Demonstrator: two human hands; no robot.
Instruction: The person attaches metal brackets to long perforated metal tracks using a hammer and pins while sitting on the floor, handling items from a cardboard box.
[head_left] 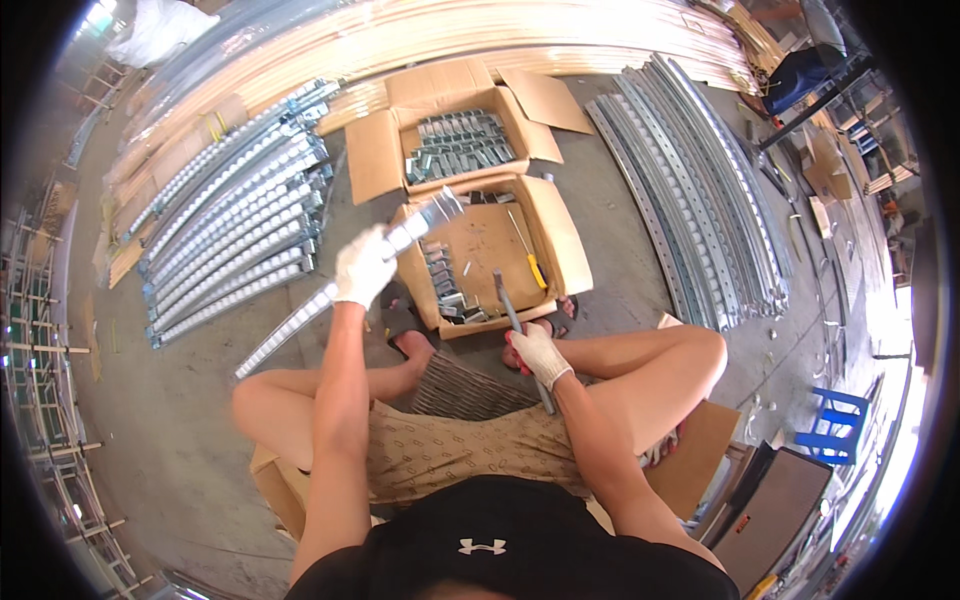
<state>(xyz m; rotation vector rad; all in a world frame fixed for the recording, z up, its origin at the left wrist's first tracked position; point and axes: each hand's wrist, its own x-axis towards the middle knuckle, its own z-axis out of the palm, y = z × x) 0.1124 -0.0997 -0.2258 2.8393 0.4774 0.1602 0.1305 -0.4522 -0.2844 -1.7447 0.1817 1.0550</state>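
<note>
My left hand (363, 265), in a white work glove, is closed around a long metal roller track (290, 330) with a row of white rollers. The track slants from near my left knee up to the boxes, and a metal bracket (446, 205) sits at its upper end. My right hand (540, 355), gloved in white with some red, grips a grey rod-shaped metal tool (508, 300); its exact kind is unclear. Its narrow upper end reaches over the nearer cardboard box (565, 235), which holds several metal brackets (440, 270) and a yellow-handled screwdriver (536, 270).
A second open cardboard box (375, 155) full of metal brackets stands just beyond. Roller tracks (230, 215) lie stacked at left, grey metal rails (690, 190) at right. Long wrapped strips (560, 35) run across the back. A blue plastic stool (835, 425) stands far right.
</note>
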